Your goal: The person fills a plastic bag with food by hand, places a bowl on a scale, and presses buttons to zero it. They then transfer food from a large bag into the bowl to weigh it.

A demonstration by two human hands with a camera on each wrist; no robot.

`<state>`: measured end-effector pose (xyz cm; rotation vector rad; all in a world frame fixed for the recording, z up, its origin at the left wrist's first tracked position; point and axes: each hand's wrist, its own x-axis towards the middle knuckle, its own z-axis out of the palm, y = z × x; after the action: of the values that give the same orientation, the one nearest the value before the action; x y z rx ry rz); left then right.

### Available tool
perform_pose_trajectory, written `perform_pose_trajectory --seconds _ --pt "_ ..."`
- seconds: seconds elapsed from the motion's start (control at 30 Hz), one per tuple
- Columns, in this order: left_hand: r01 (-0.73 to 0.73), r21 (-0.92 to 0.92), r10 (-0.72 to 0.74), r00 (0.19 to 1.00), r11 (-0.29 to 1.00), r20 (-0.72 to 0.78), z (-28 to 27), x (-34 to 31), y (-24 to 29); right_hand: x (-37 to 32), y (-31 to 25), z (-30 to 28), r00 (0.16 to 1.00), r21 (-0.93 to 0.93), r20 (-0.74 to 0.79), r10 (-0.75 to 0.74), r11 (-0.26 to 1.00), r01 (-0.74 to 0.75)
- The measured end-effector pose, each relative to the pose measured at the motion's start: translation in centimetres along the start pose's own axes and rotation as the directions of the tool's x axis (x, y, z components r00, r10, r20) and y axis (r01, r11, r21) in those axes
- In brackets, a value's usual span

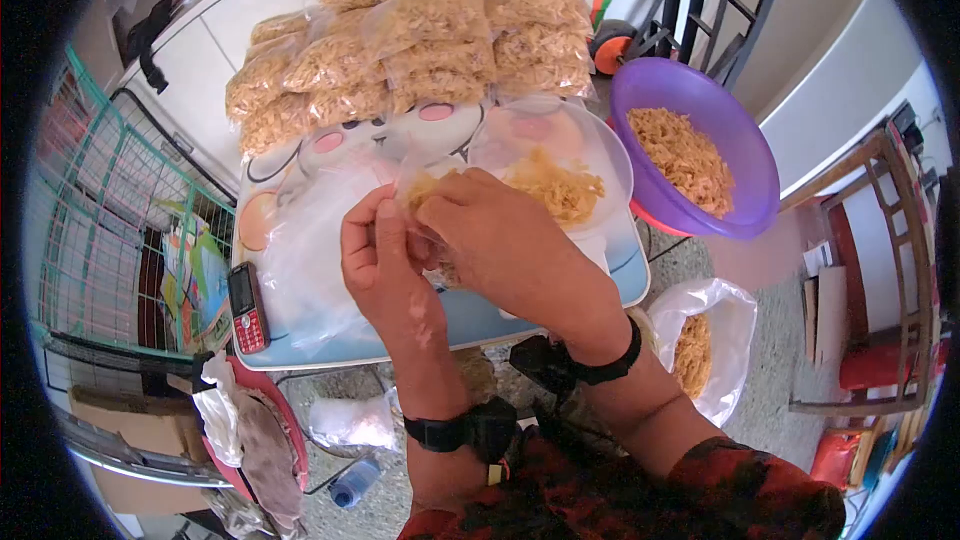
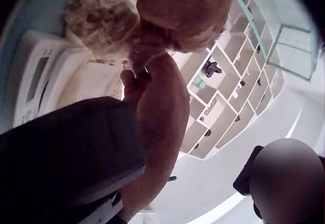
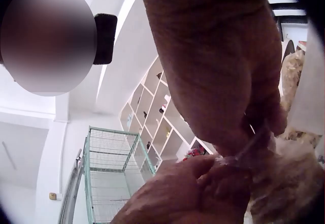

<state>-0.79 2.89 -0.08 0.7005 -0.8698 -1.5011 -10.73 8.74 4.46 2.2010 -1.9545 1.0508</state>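
Both hands meet over the near part of the table at a clear plastic bag (image 2: 101, 23) filled with tan shreds. My left hand (image 1: 385, 265) pinches the bag's gathered plastic between thumb and fingers. From the other side, my right hand (image 1: 510, 245) grips the same plastic, its fingers partly hidden behind its back. In the right wrist view the full bag (image 3: 289, 188) bulges beside the fingers. Just beyond the right hand, a clear round dish (image 1: 615, 155) holds loose shreds. A white scale (image 2: 30, 56) with a display stands below the hands in the left wrist view.
Packed bags of shreds (image 1: 430, 25) are stacked along the table's far side. Flat, clear bags (image 1: 325, 230) lie left of the hands, near a red phone (image 1: 248, 310). A purple basin (image 1: 755, 160) and a white sack (image 1: 735, 340), both holding shreds, stand to the right.
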Motion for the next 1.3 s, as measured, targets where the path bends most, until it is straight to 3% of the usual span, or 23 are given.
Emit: perform_pose_trajectory --seconds 0.1,0.23,0.33,0.43,0.63,0.83,1.03,1.13,1.23,1.3 --pt "0.011 -0.035 -0.013 0.999 0.999 -0.052 0.2 0.0 0.3 -0.1 0.8 -1.6 0.991 -0.102 -0.081 -0.104 0.990 0.096" --pt "-0.008 -0.047 0.008 1.000 0.999 0.016 -0.9 0.3 -0.1 -1.1 3.0 -4.8 0.968 -0.172 -0.248 0.035 0.982 -0.080" --pt "-0.008 -0.052 0.009 1.000 0.999 0.021 -0.9 0.3 -0.2 -2.3 4.5 -4.8 0.946 -0.215 -0.162 0.280 0.926 -0.311" --pt "-0.006 -0.051 0.008 0.999 0.999 0.034 -1.1 0.3 -0.2 -3.0 4.7 -4.7 0.899 -0.185 -0.018 0.438 0.882 -0.433" --pt "0.002 -0.064 0.000 1.000 0.998 0.031 -1.1 0.4 -0.4 -2.4 5.3 -3.6 0.856 -0.439 0.045 0.515 0.780 -0.447" --pt "-0.008 -0.051 0.012 0.997 0.999 0.078 -1.0 0.3 -0.5 -2.7 7.5 -1.8 0.906 -0.380 0.024 0.422 0.842 -0.382" --pt "0.000 -0.048 0.002 0.999 0.999 0.044 -0.7 0.3 -0.4 -2.0 8.7 -1.4 0.890 -0.371 0.104 0.444 0.847 -0.380" --pt "0.010 -0.051 -0.007 0.998 0.999 0.055 -1.0 0.4 -0.6 -2.0 8.8 -1.4 0.944 -0.207 -0.086 0.319 0.921 -0.330" --pt "0.014 -0.039 -0.012 0.999 0.999 0.046 -0.9 0.4 -0.6 -1.5 9.2 -2.0 0.922 -0.110 -0.115 0.369 0.918 -0.381" --pt "0.016 -0.045 -0.014 0.999 0.999 0.042 -0.7 0.3 -0.4 -1.4 9.2 -2.4 0.894 0.050 -0.128 0.430 0.903 -0.427"
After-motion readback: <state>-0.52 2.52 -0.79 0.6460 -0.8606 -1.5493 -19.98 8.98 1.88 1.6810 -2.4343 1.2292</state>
